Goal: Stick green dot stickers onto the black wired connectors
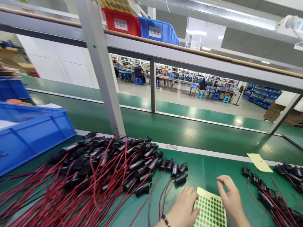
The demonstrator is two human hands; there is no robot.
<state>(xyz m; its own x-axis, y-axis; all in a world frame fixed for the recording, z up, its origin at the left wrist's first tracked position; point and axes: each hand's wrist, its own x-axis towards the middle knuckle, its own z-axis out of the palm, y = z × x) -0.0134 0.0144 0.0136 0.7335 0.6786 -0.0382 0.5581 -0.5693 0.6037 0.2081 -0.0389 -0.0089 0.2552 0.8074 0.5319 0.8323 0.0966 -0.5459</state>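
Note:
A pale yellow sheet of round green dots (210,208) lies on the green bench. My left hand (183,206), with a beaded bracelet at the wrist, holds the sheet's left edge, thumb over it. Above the sheet's right edge is my right hand (230,197), thumb and index tips brought close together; anything between them is too small to make out. Just beyond my left hand, several black cylindrical parts with wires (175,169) stand in a small group. A large heap of similar black parts (113,160) with red and black wires spreads to the left.
More black wired parts (265,190) lie at the right, near a small yellow paper (259,162). A blue bin (38,134) stands at the left. A grey post (101,69) rises behind the heap. Red (121,23) and blue trays (157,31) sit on the shelf above.

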